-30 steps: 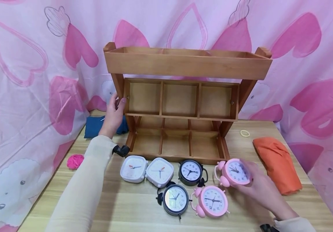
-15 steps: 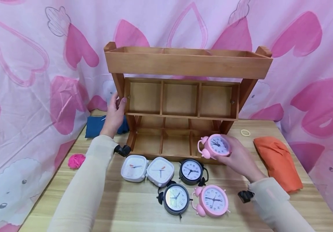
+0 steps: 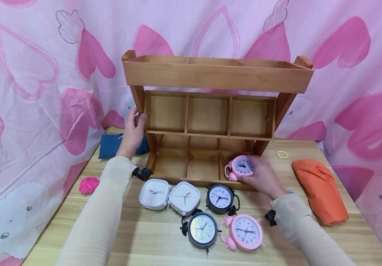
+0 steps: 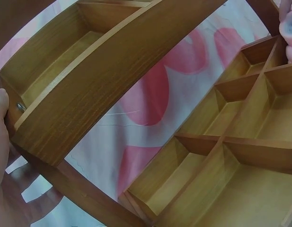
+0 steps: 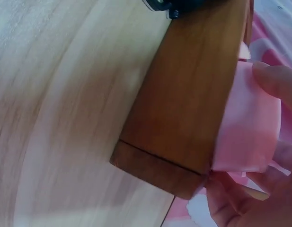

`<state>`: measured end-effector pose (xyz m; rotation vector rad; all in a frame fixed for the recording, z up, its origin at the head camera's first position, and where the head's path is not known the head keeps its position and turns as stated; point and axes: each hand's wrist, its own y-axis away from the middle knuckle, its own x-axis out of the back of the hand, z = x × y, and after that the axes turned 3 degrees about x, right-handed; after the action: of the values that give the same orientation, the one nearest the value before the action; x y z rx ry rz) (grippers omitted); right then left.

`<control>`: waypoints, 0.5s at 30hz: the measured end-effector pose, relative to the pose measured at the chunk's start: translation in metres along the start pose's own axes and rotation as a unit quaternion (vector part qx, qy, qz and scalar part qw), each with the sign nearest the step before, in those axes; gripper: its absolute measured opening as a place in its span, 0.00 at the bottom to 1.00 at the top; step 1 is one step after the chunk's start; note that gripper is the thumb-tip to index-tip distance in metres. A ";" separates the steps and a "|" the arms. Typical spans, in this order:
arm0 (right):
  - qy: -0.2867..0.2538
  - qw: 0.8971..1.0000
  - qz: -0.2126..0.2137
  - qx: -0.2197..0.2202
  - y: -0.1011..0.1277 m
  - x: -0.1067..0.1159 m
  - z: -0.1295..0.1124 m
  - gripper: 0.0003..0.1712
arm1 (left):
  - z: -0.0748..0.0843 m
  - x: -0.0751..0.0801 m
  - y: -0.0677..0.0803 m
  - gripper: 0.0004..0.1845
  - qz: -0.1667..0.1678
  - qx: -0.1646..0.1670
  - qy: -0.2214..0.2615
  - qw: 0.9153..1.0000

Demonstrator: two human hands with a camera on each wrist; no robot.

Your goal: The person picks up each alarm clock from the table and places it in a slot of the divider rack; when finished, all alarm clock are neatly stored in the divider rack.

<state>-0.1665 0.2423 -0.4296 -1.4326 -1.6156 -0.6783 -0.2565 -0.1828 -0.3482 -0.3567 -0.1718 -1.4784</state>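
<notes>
A pink twin-bell alarm clock [image 3: 242,166] is in my right hand [image 3: 263,176], which grips it by its right side. It sits at the bottom right compartment of a wooden tiered rack [image 3: 211,75]. The right wrist view shows the pink clock body [image 5: 250,123] partly behind the rack's front board, thumb and fingers around it. On the left side post of the rack my left hand [image 3: 132,133] holds on. In the left wrist view my left thumb is at the shelf end and the fingers [image 4: 37,203] pass behind the post.
Before the rack lie two white clocks [image 3: 154,194], two black alarm clocks [image 3: 202,229] and another pink alarm clock [image 3: 245,232]. An orange cloth bundle [image 3: 319,192] and a pale ring [image 3: 282,154] are right; blue cloth [image 3: 110,146] and pink yarn [image 3: 88,185] are left.
My right hand has carried the pink alarm clock left and away from me, from the table at the right into the rack's bottom right compartment. My left hand stays on the post.
</notes>
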 end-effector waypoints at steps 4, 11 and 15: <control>0.020 1.000 -0.009 -0.011 -0.002 -0.007 -0.002 0.49 | 0.001 0.000 0.001 0.34 0.000 0.002 0.002 1.000; 0.022 0.999 -0.029 0.001 0.000 -0.008 -0.003 0.43 | 0.001 -0.001 0.001 0.34 -0.001 0.009 0.002 1.000; 0.016 0.999 -0.023 0.025 0.009 0.001 -0.002 0.38 | 0.000 0.000 0.002 0.34 -0.001 0.013 0.001 1.000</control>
<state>-0.1568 0.2430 -0.4285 -1.3471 -1.6344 -0.6793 -0.2551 -0.1824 -0.3488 -0.3344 -0.1884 -1.4770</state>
